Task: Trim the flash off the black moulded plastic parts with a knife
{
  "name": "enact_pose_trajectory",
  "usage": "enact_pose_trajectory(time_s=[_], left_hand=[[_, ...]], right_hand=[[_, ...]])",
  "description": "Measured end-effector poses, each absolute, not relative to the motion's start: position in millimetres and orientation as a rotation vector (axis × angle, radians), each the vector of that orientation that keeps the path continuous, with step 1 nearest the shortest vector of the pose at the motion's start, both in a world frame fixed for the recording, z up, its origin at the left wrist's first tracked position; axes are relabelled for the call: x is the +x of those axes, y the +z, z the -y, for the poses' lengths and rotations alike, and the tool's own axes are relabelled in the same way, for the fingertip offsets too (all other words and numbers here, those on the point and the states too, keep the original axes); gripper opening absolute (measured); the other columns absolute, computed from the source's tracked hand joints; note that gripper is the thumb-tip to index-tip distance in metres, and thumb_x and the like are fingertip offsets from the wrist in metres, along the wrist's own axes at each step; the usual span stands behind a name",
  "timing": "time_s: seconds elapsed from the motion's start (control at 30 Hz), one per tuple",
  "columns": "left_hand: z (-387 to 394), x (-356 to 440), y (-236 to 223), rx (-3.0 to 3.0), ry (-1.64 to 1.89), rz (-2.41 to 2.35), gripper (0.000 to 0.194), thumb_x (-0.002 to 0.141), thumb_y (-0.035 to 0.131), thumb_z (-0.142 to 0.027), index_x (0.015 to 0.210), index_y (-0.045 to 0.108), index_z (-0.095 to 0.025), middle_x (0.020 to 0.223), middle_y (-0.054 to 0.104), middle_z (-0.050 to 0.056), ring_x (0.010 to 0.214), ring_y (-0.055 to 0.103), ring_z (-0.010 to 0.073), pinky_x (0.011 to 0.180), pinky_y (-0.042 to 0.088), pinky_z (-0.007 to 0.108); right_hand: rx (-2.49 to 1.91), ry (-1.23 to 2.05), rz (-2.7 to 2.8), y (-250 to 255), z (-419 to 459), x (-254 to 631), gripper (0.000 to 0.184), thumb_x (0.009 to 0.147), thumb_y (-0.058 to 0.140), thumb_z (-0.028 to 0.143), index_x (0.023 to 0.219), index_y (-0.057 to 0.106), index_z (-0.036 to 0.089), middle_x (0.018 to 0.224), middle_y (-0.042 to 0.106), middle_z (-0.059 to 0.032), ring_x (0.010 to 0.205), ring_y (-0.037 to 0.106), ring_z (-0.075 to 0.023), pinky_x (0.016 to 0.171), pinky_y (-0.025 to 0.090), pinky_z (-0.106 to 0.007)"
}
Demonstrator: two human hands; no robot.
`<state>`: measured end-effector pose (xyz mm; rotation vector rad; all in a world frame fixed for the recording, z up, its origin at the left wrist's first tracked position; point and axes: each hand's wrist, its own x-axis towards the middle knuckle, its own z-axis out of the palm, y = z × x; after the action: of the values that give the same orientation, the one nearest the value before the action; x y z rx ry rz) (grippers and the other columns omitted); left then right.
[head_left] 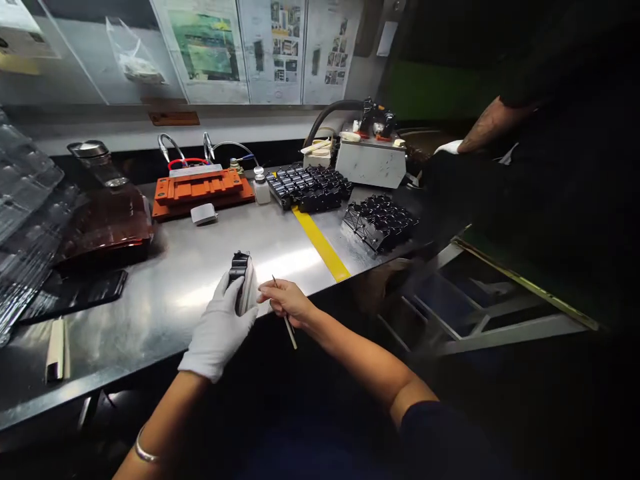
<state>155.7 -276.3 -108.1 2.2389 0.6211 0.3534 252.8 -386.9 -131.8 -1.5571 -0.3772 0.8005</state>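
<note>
My left hand (pixel 223 328), in a white glove with a silver bangle on the wrist, is wrapped round a black moulded part (pixel 240 265) with a pale grey side. The part is held upright just over the bench's front edge. Close by on its right, my bare right hand (pixel 287 301) pinches a thin stick-like tool (pixel 291 332). Its dark, slender tip points up and its pale handle hangs down below the fingers. Whether the tip touches the part, I cannot tell.
On the metal bench (pixel 190 300) stand an orange fixture (pixel 200 190), a small white bottle (pixel 261 187), a pale block (pixel 203 214) and stacked black parts (pixel 310 187), (pixel 381 222). Plastic trays (pixel 25 213) are at left. A co-worker's arm (pixel 493 123) is at right, above a metal frame (pixel 500 320).
</note>
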Motion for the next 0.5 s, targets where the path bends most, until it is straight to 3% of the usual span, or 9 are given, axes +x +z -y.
enact_pose_trajectory(time_s=[0.1,0.17,0.23,0.3,0.37,0.5], left_hand=[[274.5,145.4,-112.9,2.398,0.39,-0.675,0.048,0.08,0.053,-0.03,0.128,0.055,-0.025,0.148,0.045,0.007,0.121,0.056,0.0283,0.103,0.043,0.04],[257.1,142.0,-104.9,2.372,0.405,-0.758,0.044,0.082,0.052,-0.033,0.125,0.057,-0.025,0.137,0.057,0.007,0.116,0.059,0.0278,0.1,0.046,0.039],[229.1,138.4,-92.0,2.355,0.387,-0.99,0.044,0.083,0.051,-0.04,0.123,0.059,-0.023,0.124,0.065,0.009,0.109,0.062,0.032,0.095,0.049,0.045],[200.2,133.9,-80.2,2.445,0.259,-1.113,0.051,0.084,0.048,-0.04,0.129,0.055,-0.017,0.132,0.06,0.014,0.114,0.059,0.0374,0.095,0.047,0.05],[182.5,129.8,-73.7,2.602,0.18,-1.075,0.051,0.086,0.044,-0.037,0.128,0.054,-0.011,0.141,0.05,0.019,0.121,0.053,0.0414,0.098,0.044,0.055],[205.1,127.3,-82.3,2.664,0.606,-0.855,0.041,0.086,0.044,-0.036,0.116,0.059,-0.012,0.136,0.05,0.022,0.13,0.041,0.0449,0.104,0.031,0.064]], right_hand=[[-1.773,0.611,0.369,-126.8,419.3,279.7,0.01,0.081,0.059,0.028,0.08,0.061,0.018,0.075,0.067,-0.001,0.047,0.044,-0.0073,0.046,0.036,-0.021],[-1.946,0.416,0.341,-116.1,447.8,307.8,0.006,0.078,0.064,0.023,0.082,0.065,0.02,0.086,0.068,-0.0025,0.072,0.06,-0.0137,0.063,0.046,-0.024],[-2.117,0.164,0.237,-102.1,480.5,340.5,0.02,0.079,0.062,0.02,0.099,0.065,0.022,0.112,0.063,-0.0061,0.101,0.059,-0.0212,0.081,0.046,-0.029],[-2.247,-0.064,0.084,-90.1,514.4,371.6,0.035,0.083,0.056,0.02,0.118,0.058,0.023,0.134,0.049,-0.0111,0.118,0.052,-0.0283,0.09,0.042,-0.035],[-2.332,-0.2,-0.046,-84.6,543.9,396.1,0.041,0.083,0.055,0.019,0.125,0.054,0.02,0.137,0.044,-0.0158,0.12,0.05,-0.0327,0.093,0.04,-0.04],[-2.404,-0.224,-0.058,-93.1,569.7,417.6,0.031,0.077,0.062,0.023,0.108,0.063,0.017,0.105,0.062,-0.0121,0.101,0.059,-0.0281,0.085,0.041,-0.036]])
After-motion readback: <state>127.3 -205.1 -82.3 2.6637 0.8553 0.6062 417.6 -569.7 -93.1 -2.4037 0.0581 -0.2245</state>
